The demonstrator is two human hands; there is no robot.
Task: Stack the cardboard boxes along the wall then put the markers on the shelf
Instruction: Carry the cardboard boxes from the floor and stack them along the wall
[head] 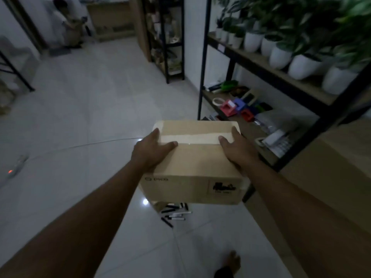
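Observation:
A brown cardboard box [197, 161], taped along its top seam, is held up off the tiled floor between both hands. My left hand [149, 151] grips its left side with the thumb lying on top. My right hand [237, 149] clasps the right side the same way. Below the box, several black and white markers [175, 214] lie scattered on the floor, partly hidden by the box. The black-framed shelf [259, 69] stands just to the right of the box. A large cardboard box [329, 177] sits at the right, beside the shelf.
White pots with green plants [301, 65] fill the upper shelf board. Tape rolls, red and blue holders and packets crowd the lower board [239, 108]. A thin cable [80, 146] crosses the floor at left. A second black rack [170, 47] stands farther back. My bare foot [230, 263] shows below.

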